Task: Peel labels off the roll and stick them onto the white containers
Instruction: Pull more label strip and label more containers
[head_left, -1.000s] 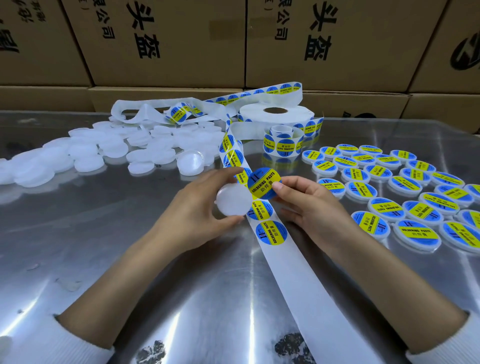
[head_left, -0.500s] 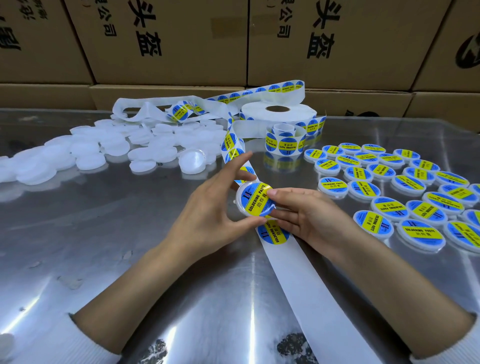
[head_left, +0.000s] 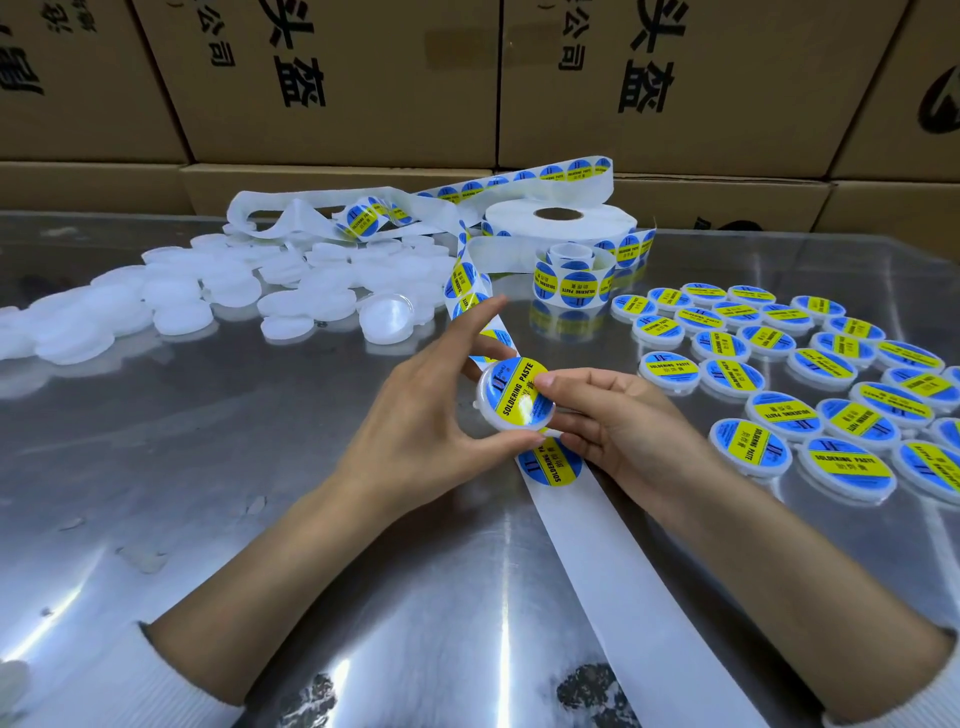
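Container (head_left: 514, 397): looks light, stiff, slick plastic; best held by its rim.
Left hand (head_left: 426, 421): grips the rim, forefinger lifted.
Right hand (head_left: 613, 415): thumb presses the label (head_left: 522, 389), fingers curled behind.

Metal table (head_left: 260, 493): containers (head_left: 171, 291), roll (head_left: 561, 228), backing strip (head_left: 623, 597).

Pretty sure I'm in a packing warehouse: printed cardboard cartons (head_left: 332, 83) stacked wall-high behind my shiny metal tabletop (head_left: 218, 467), rows of labelled containers (head_left: 779, 364) laid out.
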